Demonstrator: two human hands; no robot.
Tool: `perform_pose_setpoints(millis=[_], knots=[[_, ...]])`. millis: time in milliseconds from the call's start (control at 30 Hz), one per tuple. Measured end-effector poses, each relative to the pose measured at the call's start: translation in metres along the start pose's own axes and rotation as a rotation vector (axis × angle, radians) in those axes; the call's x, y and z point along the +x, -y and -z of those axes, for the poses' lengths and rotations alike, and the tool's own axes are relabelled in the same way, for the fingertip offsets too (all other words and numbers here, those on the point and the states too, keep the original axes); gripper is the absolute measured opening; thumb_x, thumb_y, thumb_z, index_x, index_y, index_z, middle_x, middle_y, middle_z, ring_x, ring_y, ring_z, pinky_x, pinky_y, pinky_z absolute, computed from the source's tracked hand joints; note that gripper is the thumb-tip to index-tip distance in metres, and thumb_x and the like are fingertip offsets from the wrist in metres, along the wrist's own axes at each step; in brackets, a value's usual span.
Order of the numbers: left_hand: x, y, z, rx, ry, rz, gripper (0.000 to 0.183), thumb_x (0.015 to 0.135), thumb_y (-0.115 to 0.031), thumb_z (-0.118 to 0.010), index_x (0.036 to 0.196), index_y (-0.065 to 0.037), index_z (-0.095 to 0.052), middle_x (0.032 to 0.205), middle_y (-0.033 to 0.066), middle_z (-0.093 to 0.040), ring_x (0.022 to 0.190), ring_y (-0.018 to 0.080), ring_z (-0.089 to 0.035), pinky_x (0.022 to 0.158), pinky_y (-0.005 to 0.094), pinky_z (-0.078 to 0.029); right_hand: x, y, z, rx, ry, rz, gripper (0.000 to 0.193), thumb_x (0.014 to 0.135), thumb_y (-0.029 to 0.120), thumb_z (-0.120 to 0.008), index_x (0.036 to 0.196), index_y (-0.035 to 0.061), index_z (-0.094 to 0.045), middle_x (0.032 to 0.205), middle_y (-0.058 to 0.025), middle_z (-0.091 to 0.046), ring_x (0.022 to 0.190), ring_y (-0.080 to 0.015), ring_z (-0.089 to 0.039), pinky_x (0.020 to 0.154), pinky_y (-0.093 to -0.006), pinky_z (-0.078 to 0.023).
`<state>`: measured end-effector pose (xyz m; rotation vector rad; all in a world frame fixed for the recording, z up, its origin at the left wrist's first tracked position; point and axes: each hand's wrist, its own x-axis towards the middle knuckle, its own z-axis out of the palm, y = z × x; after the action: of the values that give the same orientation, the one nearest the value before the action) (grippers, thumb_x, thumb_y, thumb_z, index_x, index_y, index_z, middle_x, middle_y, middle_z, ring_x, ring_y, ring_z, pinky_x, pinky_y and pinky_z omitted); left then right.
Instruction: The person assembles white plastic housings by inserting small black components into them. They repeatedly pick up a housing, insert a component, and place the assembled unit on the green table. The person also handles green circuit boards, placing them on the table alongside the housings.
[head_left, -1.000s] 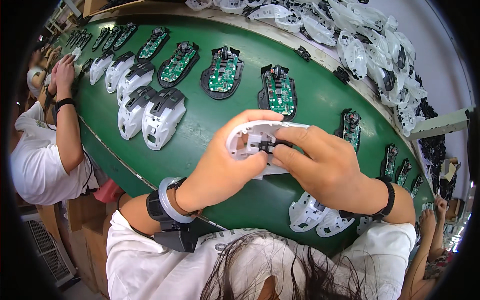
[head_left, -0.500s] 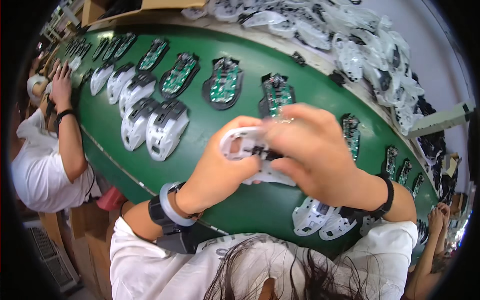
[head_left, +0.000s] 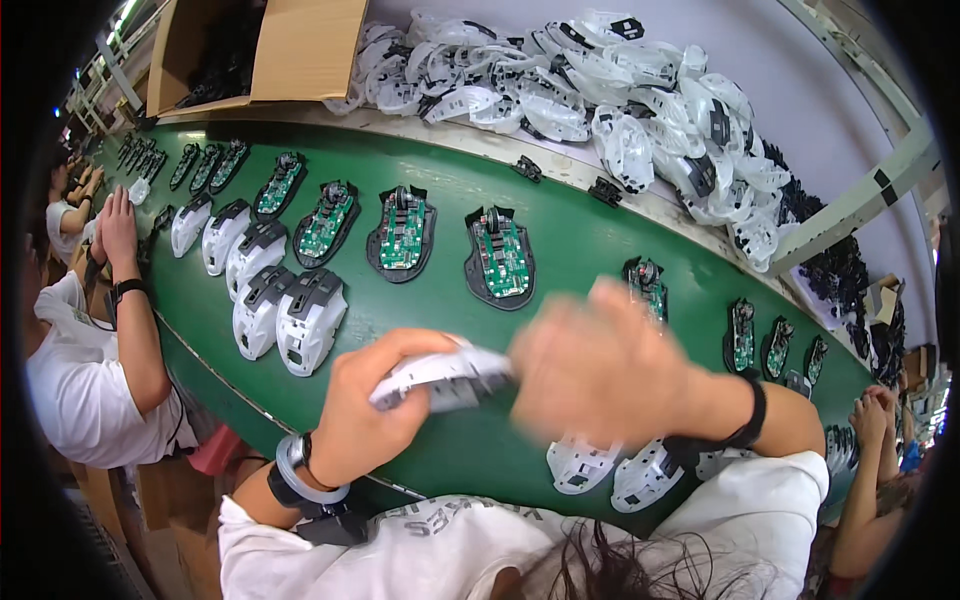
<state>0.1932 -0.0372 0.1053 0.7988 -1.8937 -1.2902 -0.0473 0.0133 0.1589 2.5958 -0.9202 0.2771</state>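
A white computer mouse shell [head_left: 445,382] is tilted edge-on in my left hand [head_left: 372,402], the fingers closed around its left end. My right hand [head_left: 600,370] is just to the right of the shell. Motion smears its fingers, so whether they hold anything does not show. Beyond my hands on the green table stands a mouse base with a green circuit board [head_left: 502,262]. Below my right hand lie white mouse shells [head_left: 643,478], inner side up and partly covered by my arm.
More mouse bases [head_left: 402,235] line the green table [head_left: 400,318]. White and grey shells [head_left: 312,320] are grouped at the left. A heap of white shells [head_left: 620,90] and an open cardboard box [head_left: 305,50] are behind. Co-workers sit left [head_left: 130,330] and right [head_left: 870,450].
Both hands came nearer to me, and the shell turned from showing its hollow inside to edge-on. My right hand drew off the shell. The view shifted, showing more of the back heap.
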Motion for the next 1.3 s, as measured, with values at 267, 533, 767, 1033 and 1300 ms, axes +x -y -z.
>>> perform_pose_setpoints(millis=[267, 533, 767, 1033, 1300], knots=[[-0.007, -0.007, -0.023, 0.571, 0.506, -0.280, 0.083, 0.069, -0.026, -0.079, 0.139, -0.015, -0.037, 0.149, 0.0205, -0.024, 0.138, 0.0463, -0.017, 0.107, 0.0557, -0.026, -0.006, -0.141, -0.121, -0.259, 0.373, -0.421, 0.035, 0.067, 0.003, -0.066, 0.100, -0.0003, -0.057, 0.090, -0.0148, -0.060, 0.078, -0.0281, -0.065, 0.064, -0.0359, -0.054], [-0.021, 0.043, 0.060, 1.109, -0.133, 0.035, 0.064, 0.070, -0.012, -0.074, 0.129, -0.011, -0.048, 0.143, 0.0163, -0.035, 0.132, 0.0389, -0.033, 0.105, 0.0480, -0.030, 0.079, -0.201, -0.158, -0.266, 0.130, -0.735, 0.014, 0.074, 0.004, -0.061, 0.087, -0.0013, -0.065, 0.089, -0.0166, -0.064, 0.083, -0.0311, -0.066, 0.068, -0.0403, -0.055], [-0.032, 0.040, 0.066, 0.976, -0.129, 0.009, 0.065, 0.070, -0.003, -0.068, 0.131, -0.010, -0.046, 0.141, 0.0137, -0.038, 0.132, 0.0364, -0.034, 0.108, 0.0451, -0.029, 0.065, -0.213, -0.157, -0.206, 0.045, -0.744, 0.023, 0.079, 0.018, -0.066, 0.096, 0.0031, -0.066, 0.122, -0.0204, -0.050, 0.112, -0.0411, -0.052, 0.078, -0.0448, -0.054], [-0.028, 0.049, 0.088, 0.837, -0.087, -0.059, 0.056, 0.067, -0.003, -0.067, 0.120, -0.003, -0.050, 0.136, 0.0165, -0.043, 0.127, 0.0373, -0.041, 0.107, 0.0435, -0.031, 0.073, -0.224, -0.184, -0.387, 0.204, -0.854, 0.026, 0.079, 0.026, -0.066, 0.091, 0.0037, -0.071, 0.152, -0.0173, -0.017, 0.137, -0.0449, -0.019, 0.088, -0.0692, -0.037], [-0.055, 0.017, 0.100, -0.810, -0.471, 0.313, 0.048, 0.092, -0.038, -0.050, 0.123, -0.002, -0.051, 0.130, 0.0177, -0.050, 0.114, 0.0322, -0.054, 0.087, 0.0483, -0.051, 0.038, -0.166, -0.146, -0.301, 0.141, -0.389, 0.014, 0.077, 0.012, -0.061, 0.086, 0.0007, -0.065, 0.135, -0.0180, -0.047, 0.130, -0.0334, -0.039, 0.094, -0.0571, -0.041]])
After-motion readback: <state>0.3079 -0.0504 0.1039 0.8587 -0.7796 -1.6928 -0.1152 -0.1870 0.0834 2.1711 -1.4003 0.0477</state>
